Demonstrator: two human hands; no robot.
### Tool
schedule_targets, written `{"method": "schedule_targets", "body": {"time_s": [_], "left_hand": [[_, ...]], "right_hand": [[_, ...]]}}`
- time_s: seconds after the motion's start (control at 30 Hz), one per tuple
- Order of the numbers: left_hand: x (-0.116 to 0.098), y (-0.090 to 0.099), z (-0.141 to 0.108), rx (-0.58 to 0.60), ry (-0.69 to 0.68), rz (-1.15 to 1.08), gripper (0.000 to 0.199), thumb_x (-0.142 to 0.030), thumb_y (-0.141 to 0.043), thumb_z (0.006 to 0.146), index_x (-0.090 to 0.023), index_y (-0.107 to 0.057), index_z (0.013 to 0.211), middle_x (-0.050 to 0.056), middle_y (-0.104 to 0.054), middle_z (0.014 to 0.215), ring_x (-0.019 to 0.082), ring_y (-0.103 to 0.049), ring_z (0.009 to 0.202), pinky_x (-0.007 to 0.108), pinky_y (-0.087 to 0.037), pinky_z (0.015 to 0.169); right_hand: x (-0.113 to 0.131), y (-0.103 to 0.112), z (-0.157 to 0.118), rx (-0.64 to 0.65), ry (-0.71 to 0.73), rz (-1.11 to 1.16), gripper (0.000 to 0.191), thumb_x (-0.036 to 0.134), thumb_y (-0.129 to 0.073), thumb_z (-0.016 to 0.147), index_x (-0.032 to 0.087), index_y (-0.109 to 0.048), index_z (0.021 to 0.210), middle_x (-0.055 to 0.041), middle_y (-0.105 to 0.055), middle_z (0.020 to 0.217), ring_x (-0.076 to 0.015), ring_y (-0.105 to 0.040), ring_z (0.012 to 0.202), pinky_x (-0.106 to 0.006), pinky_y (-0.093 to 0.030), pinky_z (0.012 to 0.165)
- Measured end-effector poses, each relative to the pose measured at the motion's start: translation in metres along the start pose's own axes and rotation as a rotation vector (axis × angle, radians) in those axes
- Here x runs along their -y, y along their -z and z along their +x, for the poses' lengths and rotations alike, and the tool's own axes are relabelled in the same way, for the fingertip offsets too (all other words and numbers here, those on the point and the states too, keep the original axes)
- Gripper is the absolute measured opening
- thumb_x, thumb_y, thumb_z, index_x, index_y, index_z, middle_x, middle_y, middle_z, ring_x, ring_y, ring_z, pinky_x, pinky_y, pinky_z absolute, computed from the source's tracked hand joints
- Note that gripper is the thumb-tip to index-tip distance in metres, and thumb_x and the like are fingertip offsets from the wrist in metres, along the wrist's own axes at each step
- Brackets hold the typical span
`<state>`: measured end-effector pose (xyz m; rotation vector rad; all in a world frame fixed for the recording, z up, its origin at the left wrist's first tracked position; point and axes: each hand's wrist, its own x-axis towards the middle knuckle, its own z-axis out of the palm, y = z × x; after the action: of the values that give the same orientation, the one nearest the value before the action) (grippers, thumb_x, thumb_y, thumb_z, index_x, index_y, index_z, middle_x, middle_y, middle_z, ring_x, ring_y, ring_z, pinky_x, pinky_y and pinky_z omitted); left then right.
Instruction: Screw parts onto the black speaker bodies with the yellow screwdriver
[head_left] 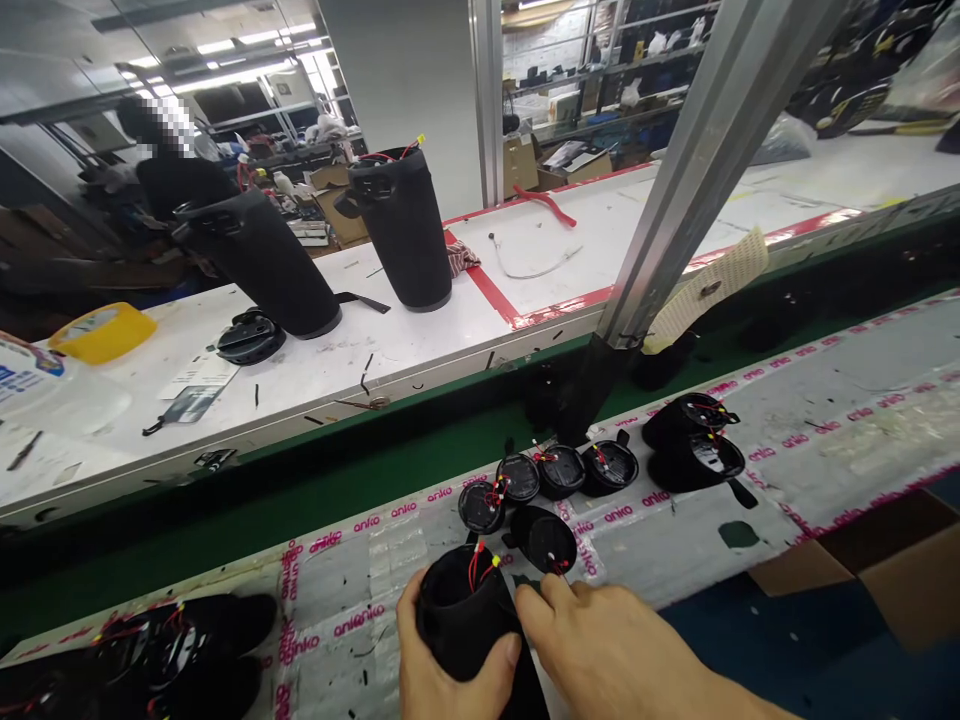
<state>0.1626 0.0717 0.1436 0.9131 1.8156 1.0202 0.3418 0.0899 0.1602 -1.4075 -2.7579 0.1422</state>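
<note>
My left hand [442, 680] is wrapped round a black cylindrical speaker housing [469, 632], with its open end tilted up towards me. Red wires with a yellow connector [495, 562] stick out of that opening. Close on its right side is my right hand [615, 640], fingers curled and closed; what they grip, if anything, is hidden. Just beyond the right fingertips lies a black round part [541, 540] with small wires. Behind it, several black end caps [561, 470] with red wires sit in a row.
Two black housings [697, 460] lie at right, and several more [172, 650] at lower left. A metal post [682, 170] rises beyond the bench. On the white shelf stand two upright housings [405, 230] and yellow tape [105, 332]. A cardboard box [907, 570] is at right.
</note>
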Motion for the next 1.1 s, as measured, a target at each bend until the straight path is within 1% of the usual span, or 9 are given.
{"method": "schedule_targets", "body": {"time_s": [0.1,0.17,0.23,0.3,0.4,0.53,0.67,0.93,1.1], "left_hand": [[0.0,-0.001,0.001,-0.067,0.007,0.011,0.088,-0.049,-0.09,0.059,-0.027,-0.049,0.134,0.014,-0.072,0.122,0.046,-0.066,0.119,0.063,-0.047,0.109],[0.0,0.0,0.003,-0.062,-0.006,-0.049,0.087,-0.051,-0.092,0.059,-0.025,-0.051,0.132,0.014,-0.073,0.123,0.044,-0.067,0.12,0.059,-0.048,0.11],[-0.002,0.002,0.003,0.033,0.05,-0.2,0.081,-0.055,-0.091,0.063,-0.024,-0.056,0.13,0.013,-0.077,0.122,0.042,-0.069,0.121,0.052,-0.05,0.11],[-0.005,0.005,0.003,0.164,0.162,-0.369,0.081,-0.058,-0.09,0.064,-0.023,-0.06,0.131,0.011,-0.08,0.123,0.041,-0.07,0.125,0.047,-0.052,0.108],[-0.011,0.009,0.001,0.273,0.248,-0.479,0.087,-0.056,-0.091,0.064,-0.025,-0.059,0.139,0.011,-0.08,0.129,0.04,-0.069,0.131,0.044,-0.053,0.108],[-0.02,0.015,0.001,0.34,0.242,-0.458,0.09,-0.053,-0.09,0.069,-0.027,-0.054,0.147,0.01,-0.081,0.129,0.038,-0.074,0.122,0.046,-0.053,0.107],[-0.021,0.016,0.003,0.337,0.196,-0.412,0.092,-0.056,-0.092,0.065,-0.026,-0.057,0.145,0.011,-0.08,0.132,0.04,-0.071,0.127,0.048,-0.047,0.115],[-0.017,0.014,0.003,0.338,0.206,-0.389,0.095,-0.057,-0.093,0.06,-0.027,-0.06,0.143,0.011,-0.081,0.126,0.04,-0.072,0.122,0.046,-0.05,0.11],[-0.018,0.017,0.004,0.326,0.118,-0.25,0.099,-0.065,-0.093,0.058,-0.024,-0.06,0.142,0.012,-0.078,0.131,0.04,-0.073,0.119,0.045,-0.053,0.104]], "right_hand": [[0.003,-0.003,0.003,-0.019,-0.026,0.039,0.043,0.011,-0.063,0.064,0.025,-0.046,0.1,-0.0009,-0.07,0.078,-0.021,-0.067,0.052,-0.039,-0.01,0.047],[0.004,-0.002,0.004,-0.097,-0.022,0.091,0.041,0.011,-0.062,0.067,0.026,-0.044,0.1,0.0014,-0.068,0.077,-0.0205,-0.066,0.052,-0.038,-0.014,0.047],[0.001,0.0,0.003,-0.195,-0.007,0.166,0.036,0.009,-0.059,0.076,0.027,-0.042,0.101,0.0041,-0.068,0.078,-0.0192,-0.067,0.056,-0.037,-0.022,0.048],[-0.004,0.005,0.001,-0.267,-0.011,0.206,0.033,0.006,-0.055,0.083,0.028,-0.041,0.103,0.0061,-0.066,0.079,-0.0181,-0.067,0.059,-0.036,-0.028,0.051],[-0.016,0.012,0.001,-0.24,0.009,0.178,0.036,0.003,-0.056,0.082,0.029,-0.042,0.102,0.0059,-0.066,0.08,-0.0191,-0.066,0.059,-0.037,-0.028,0.051],[-0.027,0.02,0.003,-0.142,0.099,0.125,0.047,0.0,-0.061,0.068,0.027,-0.048,0.105,0.0027,-0.068,0.086,-0.0212,-0.065,0.065,-0.037,-0.029,0.053],[-0.027,0.023,0.005,-0.106,0.145,0.088,0.043,0.002,-0.064,0.07,0.025,-0.05,0.103,0.0011,-0.067,0.085,-0.0222,-0.063,0.066,-0.037,-0.03,0.054],[-0.028,0.027,0.004,-0.194,0.183,0.016,0.041,0.005,-0.066,0.066,0.025,-0.051,0.099,0.002,-0.065,0.08,-0.0208,-0.06,0.061,-0.036,-0.032,0.052],[-0.028,0.03,0.004,-0.186,0.203,-0.078,0.039,0.008,-0.067,0.066,0.024,-0.053,0.099,0.0005,-0.063,0.077,-0.0218,-0.059,0.057,-0.037,-0.029,0.048]]}}
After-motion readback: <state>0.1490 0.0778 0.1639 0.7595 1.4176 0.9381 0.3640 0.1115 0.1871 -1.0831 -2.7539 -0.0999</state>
